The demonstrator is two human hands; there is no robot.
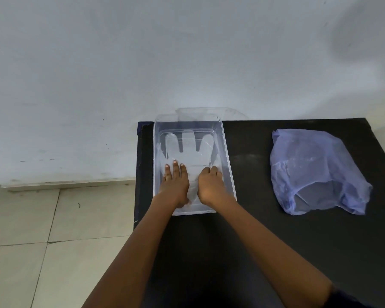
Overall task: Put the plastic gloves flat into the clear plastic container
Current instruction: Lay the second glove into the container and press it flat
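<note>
Two bare hands are reaching into the clear plastic container (228,165), which is sitting at the far left corner of the black desk (276,230), close against the pale wall (142,52). One plastic glove (192,147) is lying flat on the container's bottom, its finger shapes pointing toward the wall and its cuff end running back under the hands. More clear film seems to be lying beneath it, but how many gloves are stacked there is hard to tell.

Left hand (175,183) is resting palm down on the glove's near left part, its grip wide open, with straight fingers (176,168) pressing the film flat. Right hand (210,185) is sitting just beside it on the glove's right part, knuckles up and fingers curled under; the grip looks closed down on the film at the glove's right edge, though whether it is actually pinching the plastic is not clear from this angle. Both forearms are crossing the container's near rim.

Another clear plastic piece (200,113) is standing behind the container, leaning against the wall. Well apart to the right, a crumpled bluish plastic bag (313,170) is lying on the desk, its mouth facing the near side. Beige floor tiles (31,230) are showing to the left of the desk.
</note>
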